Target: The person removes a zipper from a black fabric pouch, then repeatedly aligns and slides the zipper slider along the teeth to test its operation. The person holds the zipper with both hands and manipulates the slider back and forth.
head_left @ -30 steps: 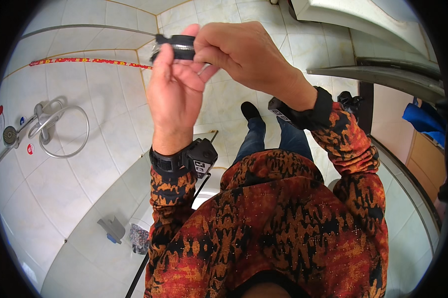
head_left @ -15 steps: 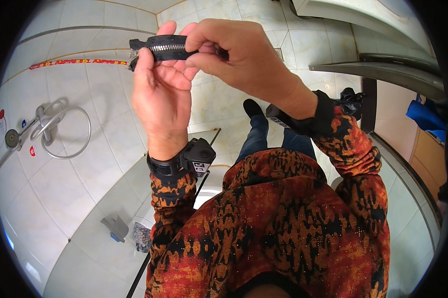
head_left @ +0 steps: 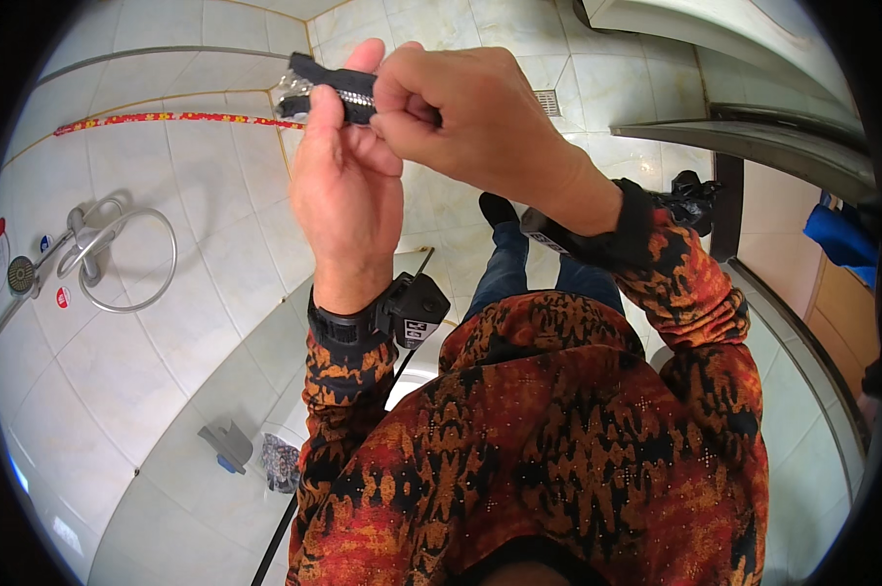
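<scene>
A short black zipper [head_left: 356,82] with silvery metal teeth is stretched between my hands, high in the view. My left hand [head_left: 348,200] pinches its left part, thumb on top and fingers behind. A bit of clear, shiny material shows at that left end, too blurred to make out. The right end disappears into the curled fingers of my right hand [head_left: 480,117], which is closed on it close beside the left fingers. Whether the slider is under the right fingers is hidden. Both wrists carry black strapped devices, the left one [head_left: 417,311] showing most plainly.
A hand shower [head_left: 23,275] with a looped hose hangs on the tiled wall at left. Along that wall runs a red patterned strip [head_left: 168,117]. A white basin [head_left: 675,18] juts in at upper right, above a black plastic bag [head_left: 692,195]. A floor drain [head_left: 548,102] lies beyond my right hand.
My left hand has shifted right, toward my right hand, carrying the zipper's left end with it. Less of the zipper's toothed length shows between my hands.
</scene>
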A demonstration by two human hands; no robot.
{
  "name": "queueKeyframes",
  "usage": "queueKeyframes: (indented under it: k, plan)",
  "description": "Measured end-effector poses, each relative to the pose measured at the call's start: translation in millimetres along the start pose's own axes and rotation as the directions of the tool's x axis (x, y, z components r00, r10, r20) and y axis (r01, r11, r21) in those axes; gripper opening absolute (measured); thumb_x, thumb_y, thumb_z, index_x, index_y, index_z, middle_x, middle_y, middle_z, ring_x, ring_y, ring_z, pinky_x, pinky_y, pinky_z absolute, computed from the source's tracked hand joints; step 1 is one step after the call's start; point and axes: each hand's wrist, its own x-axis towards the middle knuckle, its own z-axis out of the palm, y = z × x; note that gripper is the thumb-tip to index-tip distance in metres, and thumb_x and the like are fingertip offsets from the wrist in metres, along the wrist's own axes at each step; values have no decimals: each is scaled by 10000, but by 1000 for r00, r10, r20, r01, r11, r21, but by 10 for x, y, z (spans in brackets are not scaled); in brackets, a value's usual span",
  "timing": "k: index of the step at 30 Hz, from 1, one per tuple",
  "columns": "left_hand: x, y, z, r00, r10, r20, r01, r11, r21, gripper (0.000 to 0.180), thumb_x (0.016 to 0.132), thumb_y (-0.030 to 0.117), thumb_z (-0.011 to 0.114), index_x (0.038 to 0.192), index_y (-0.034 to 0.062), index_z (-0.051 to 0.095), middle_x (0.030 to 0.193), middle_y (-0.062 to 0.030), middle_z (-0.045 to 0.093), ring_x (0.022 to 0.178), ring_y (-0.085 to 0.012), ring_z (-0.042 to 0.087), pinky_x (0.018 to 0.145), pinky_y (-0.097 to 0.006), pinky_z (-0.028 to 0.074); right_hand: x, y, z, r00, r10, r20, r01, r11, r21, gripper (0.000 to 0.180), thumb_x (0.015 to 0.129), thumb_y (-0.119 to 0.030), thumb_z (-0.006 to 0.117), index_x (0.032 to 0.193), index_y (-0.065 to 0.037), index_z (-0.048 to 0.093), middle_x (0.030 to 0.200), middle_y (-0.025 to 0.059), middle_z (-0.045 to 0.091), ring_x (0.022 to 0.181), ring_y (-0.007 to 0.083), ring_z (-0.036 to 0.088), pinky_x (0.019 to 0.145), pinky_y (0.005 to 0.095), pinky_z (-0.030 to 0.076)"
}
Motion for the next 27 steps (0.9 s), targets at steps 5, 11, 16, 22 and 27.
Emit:
queueKeyframes:
  k: [5, 11, 16, 22, 27]
  plan:
    - [-2, -27, 63, 1000, -24, -2, 24, 1000, 15, 489, 941, 292, 293, 1227, -100, 353, 1097, -216, 529, 1004, -230, 521, 820, -264, 398, -116, -47, -102, 953, 216, 212, -269, 927, 263, 99, 665, -99, 592, 643, -39, 516, 520, 90, 516, 456, 225, 510, 445, 304, 392]
    - [132, 146, -65, 993, 102, -56, -100, 994, 42, 493, 931, 322, 287, 1251, -52, 325, 1209, -258, 445, 1099, -369, 469, 916, -442, 405, -362, -112, -215, 866, 323, 383, -467, 796, 386, 95, 738, -58, 632, 737, -22, 543, 589, -18, 510, 523, 41, 439, 472, 201, 346]
    - [105, 140, -98, 998, 52, 30, -45, 981, -188, 484, 927, 306, 288, 1242, -58, 336, 1091, -210, 514, 1019, -349, 508, 895, -456, 413, -315, 17, -97, 927, 346, 144, -374, 824, 427, 133, 706, -76, 646, 709, -25, 524, 581, 55, 528, 503, 120, 475, 473, 243, 381]
    - [61, 104, -87, 995, 96, 21, -91, 982, -163, 447, 906, 234, 301, 1240, -62, 335, 966, -150, 525, 924, -289, 510, 834, -413, 415, -152, 19, 208, 992, 71, -101, -59, 992, 112, 257, 705, -255, 680, 730, -78, 496, 620, 29, 527, 493, 191, 518, 433, 282, 398]
    - [11, 68, -66, 991, 136, -8, -135, 975, -177, 455, 868, 146, 322, 1262, -78, 285, 999, -152, 512, 932, -243, 499, 847, -360, 397, -59, 123, 313, 962, -201, -182, 166, 968, -190, 189, 714, -202, 646, 720, -81, 501, 613, 30, 507, 489, 201, 531, 415, 291, 416]
